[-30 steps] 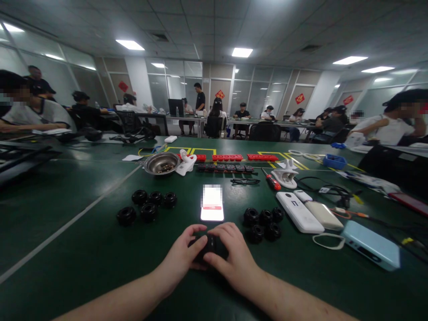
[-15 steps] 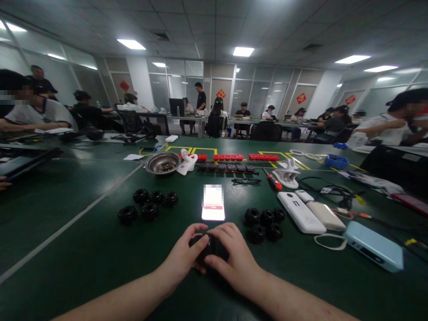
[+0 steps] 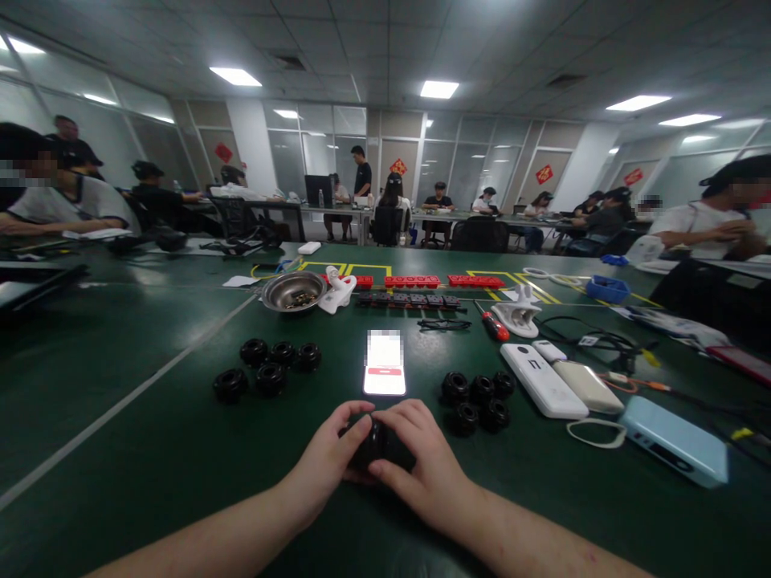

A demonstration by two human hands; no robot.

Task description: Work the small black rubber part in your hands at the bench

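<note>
black piece (image 3: pixel 376 444) sits between the person's two hands, low in the middle of the view, just on the near side of a phone (image 3: pixel 384 384) with a lit screen. what shows of it runs crosswise, from the left fingers toward the right palm, so its long axis seems to lie from side to side; both ends are covered, and i cannot tell which end is its front, nor whether it touches the worktop (image 3: pixel 181 449).

the left hand (image 3: pixel 330 449) grasps it from its side, thumb laid across the top and pointing up and to the right. the right hand (image 3: pixel 425 453) wraps the other side, fingers bent over the far edge and thumb reaching in along the near edge.

the phone's long axis points away from the person. to the left lie five black rings (image 3: pixel 270 379), to the right five more black rings (image 3: pixel 466 418), each group loosely in two rows. farther off are a metal bowl (image 3: pixel 271 295) holding small brass-coloured bits, and a red-and-black screwdriver (image 3: pixel 495 326) with its handle toward the person.
</note>
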